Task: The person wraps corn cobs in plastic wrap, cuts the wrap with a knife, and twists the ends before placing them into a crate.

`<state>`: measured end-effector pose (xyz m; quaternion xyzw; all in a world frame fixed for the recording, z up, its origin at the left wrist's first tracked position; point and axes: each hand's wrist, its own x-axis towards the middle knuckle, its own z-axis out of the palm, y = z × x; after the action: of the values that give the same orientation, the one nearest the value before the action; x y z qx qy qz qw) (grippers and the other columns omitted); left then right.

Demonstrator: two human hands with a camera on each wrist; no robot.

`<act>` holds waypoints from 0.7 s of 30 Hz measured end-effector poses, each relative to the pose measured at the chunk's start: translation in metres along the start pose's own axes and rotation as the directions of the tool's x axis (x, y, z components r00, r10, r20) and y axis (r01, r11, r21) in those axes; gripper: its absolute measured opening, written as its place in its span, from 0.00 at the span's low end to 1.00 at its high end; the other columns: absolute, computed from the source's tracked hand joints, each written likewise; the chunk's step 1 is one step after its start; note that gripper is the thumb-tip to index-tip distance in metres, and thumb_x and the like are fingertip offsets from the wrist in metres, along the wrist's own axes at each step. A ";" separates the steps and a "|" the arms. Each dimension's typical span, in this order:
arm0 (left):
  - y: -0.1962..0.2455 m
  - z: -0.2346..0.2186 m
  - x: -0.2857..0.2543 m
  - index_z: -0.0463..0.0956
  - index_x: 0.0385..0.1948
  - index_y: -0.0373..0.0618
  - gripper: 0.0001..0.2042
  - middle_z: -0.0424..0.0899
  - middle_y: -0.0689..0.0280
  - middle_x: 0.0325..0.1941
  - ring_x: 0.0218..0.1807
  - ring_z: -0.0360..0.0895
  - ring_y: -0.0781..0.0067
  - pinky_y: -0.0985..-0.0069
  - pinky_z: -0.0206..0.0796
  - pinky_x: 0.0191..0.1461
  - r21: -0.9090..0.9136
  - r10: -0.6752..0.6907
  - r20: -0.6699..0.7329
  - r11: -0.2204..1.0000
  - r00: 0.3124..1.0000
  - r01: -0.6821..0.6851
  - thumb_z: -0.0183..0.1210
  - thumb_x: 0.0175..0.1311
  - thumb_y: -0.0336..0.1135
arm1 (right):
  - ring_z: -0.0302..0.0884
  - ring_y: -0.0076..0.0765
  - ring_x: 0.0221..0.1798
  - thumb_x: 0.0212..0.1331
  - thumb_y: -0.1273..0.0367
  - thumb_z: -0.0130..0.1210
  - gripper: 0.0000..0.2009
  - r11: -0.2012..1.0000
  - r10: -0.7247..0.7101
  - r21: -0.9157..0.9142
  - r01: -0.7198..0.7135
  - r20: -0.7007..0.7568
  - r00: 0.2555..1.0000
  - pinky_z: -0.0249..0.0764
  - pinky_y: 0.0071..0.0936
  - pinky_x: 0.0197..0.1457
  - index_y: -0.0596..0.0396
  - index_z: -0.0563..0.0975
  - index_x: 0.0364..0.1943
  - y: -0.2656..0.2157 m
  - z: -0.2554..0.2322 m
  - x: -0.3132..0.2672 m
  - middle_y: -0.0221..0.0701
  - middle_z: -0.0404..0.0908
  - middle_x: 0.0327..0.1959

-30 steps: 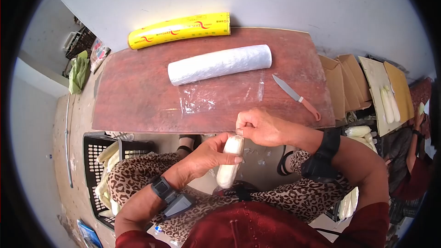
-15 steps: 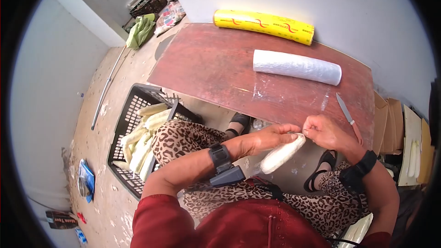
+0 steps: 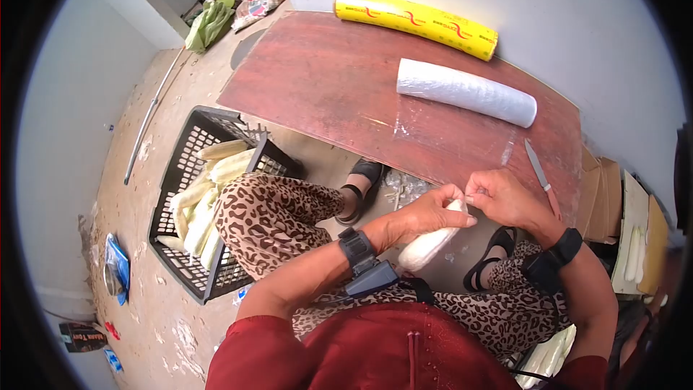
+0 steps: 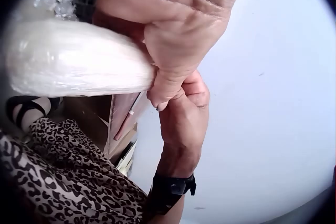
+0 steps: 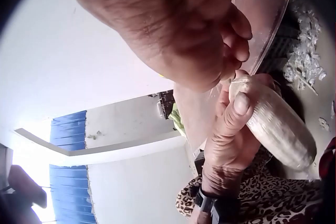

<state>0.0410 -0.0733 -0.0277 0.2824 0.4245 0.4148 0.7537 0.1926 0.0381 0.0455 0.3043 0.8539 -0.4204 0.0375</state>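
In the head view, my left hand [image 3: 422,218] grips a pale, stubby vegetable wrapped in clear film [image 3: 424,250], thumb along its upper end. Its rounded lower end points down toward my lap. My right hand [image 3: 507,198] is at the upper end, fingertips pinching the film there. The right wrist view shows the wrapped vegetable [image 5: 283,127] with the left thumb pressed near its tip and the right fingers curled just above. In the left wrist view the film looks shiny and tight, and the palm hides the vegetable's far end.
A white film roll [image 3: 465,94] lies on the red-brown table [image 3: 303,72], with a yellow roll [image 3: 415,23] behind it. A knife [image 3: 540,173] rests near the table's right end. Left of my knee stands a black crate [image 3: 170,195] of pale vegetables. Cardboard [image 3: 603,198] leans at the right.
The head view has swung left, so the crate shows more fully. Both hands stay together at the vegetable's upper end, and the vegetable has turned to a slant.
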 end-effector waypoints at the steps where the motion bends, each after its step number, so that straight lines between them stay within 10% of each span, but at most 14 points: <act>1: 0.000 0.000 -0.002 0.72 0.42 0.48 0.15 0.76 0.71 0.36 0.36 0.75 0.82 0.80 0.70 0.37 -0.015 -0.005 0.003 1.000 1.000 0.005 0.68 0.57 0.32 | 0.76 0.35 0.26 0.55 0.72 0.56 0.05 1.000 0.000 0.000 0.000 -0.008 1.000 0.69 0.33 0.31 0.59 0.78 0.30 0.004 0.001 -0.001 0.40 0.80 0.24; 7: -0.011 -0.010 0.004 0.73 0.45 0.47 0.14 0.78 0.71 0.40 0.41 0.75 0.82 0.80 0.71 0.44 -0.065 -0.028 0.098 0.997 0.995 0.035 0.66 0.60 0.33 | 0.76 0.37 0.27 0.53 0.73 0.57 0.04 0.999 -0.032 -0.011 0.032 -0.023 0.999 0.69 0.33 0.31 0.60 0.77 0.31 0.013 0.004 -0.002 0.39 0.80 0.24; 11: -0.010 -0.015 0.006 0.71 0.54 0.45 0.22 0.81 0.63 0.47 0.44 0.77 0.77 0.77 0.71 0.48 -0.341 -0.017 0.142 0.938 0.990 0.065 0.54 0.69 0.53 | 0.73 0.32 0.25 0.54 0.74 0.57 0.03 1.000 -0.009 0.009 0.009 -0.023 1.000 0.68 0.32 0.30 0.59 0.77 0.30 0.024 0.003 0.001 0.35 0.78 0.23; 21: -0.018 -0.009 0.016 0.75 0.43 0.43 0.09 0.81 0.63 0.38 0.40 0.80 0.71 0.74 0.75 0.44 -0.233 -0.061 0.105 0.969 0.993 0.084 0.55 0.69 0.37 | 0.74 0.37 0.25 0.54 0.73 0.59 0.03 0.996 -0.075 0.058 0.073 0.026 0.997 0.68 0.36 0.31 0.58 0.77 0.28 0.028 0.002 -0.003 0.38 0.78 0.22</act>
<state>0.0446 -0.0672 -0.0526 0.1947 0.3449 0.4202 0.8165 0.2099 0.0478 0.0253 0.2674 0.8516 -0.4502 0.0252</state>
